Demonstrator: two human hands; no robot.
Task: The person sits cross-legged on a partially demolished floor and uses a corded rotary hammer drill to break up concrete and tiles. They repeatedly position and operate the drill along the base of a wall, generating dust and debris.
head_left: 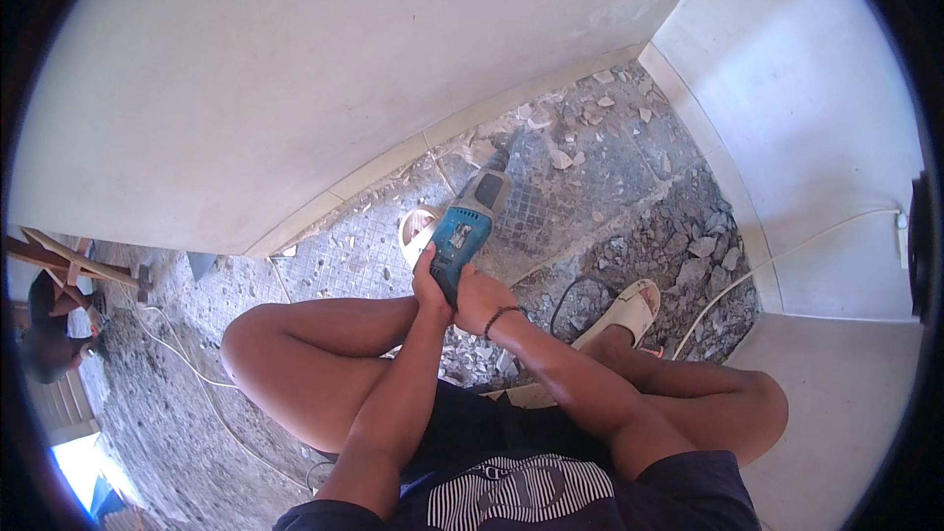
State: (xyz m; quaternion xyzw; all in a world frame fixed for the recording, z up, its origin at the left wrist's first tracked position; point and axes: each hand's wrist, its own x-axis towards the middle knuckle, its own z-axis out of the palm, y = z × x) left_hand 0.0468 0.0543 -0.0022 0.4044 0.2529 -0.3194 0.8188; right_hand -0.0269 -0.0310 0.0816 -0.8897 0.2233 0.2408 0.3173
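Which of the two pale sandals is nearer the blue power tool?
The left foot's sandal, close by the left side of the blue power tool; the right foot's sandal sits well apart, beside the grey rubble.

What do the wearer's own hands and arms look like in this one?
The left hand and right hand are without gloves. A thin, dark bracelet, apparently beaded, circles the right wrist; no band or watch shows on the left. The dark sleeves are short, leaving the forearms uncovered.
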